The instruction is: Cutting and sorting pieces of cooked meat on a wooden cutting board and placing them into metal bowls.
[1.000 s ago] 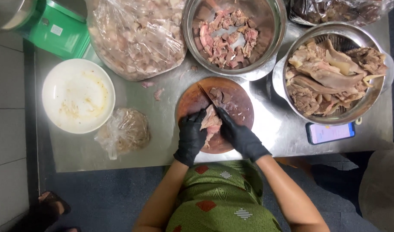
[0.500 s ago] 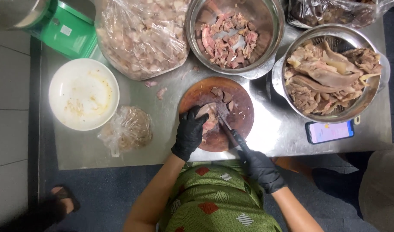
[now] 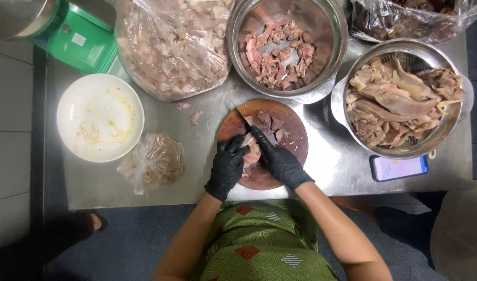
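While a pale meat piece [image 3: 252,152] is pinned on the round wooden board [image 3: 293,143] by the left hand [image 3: 228,167], fingers curled down onto it, a knife [image 3: 242,120] is held by the right hand [image 3: 281,162], fingers closed around the handle, blade angled up-left. Both hands are black-gloved. A cut fingertip is judged the main risk, since the blade sits just beside the left fingers and the meat looks slick. Board overhang near the steel table [image 3: 332,166] edge could allow tipping. Open room is scarce: 2 steel bowls [image 3: 337,31], a plastic-lined tub [image 3: 170,47] and a phone [image 3: 398,167] crowd the board; bare steel is left at lower left.
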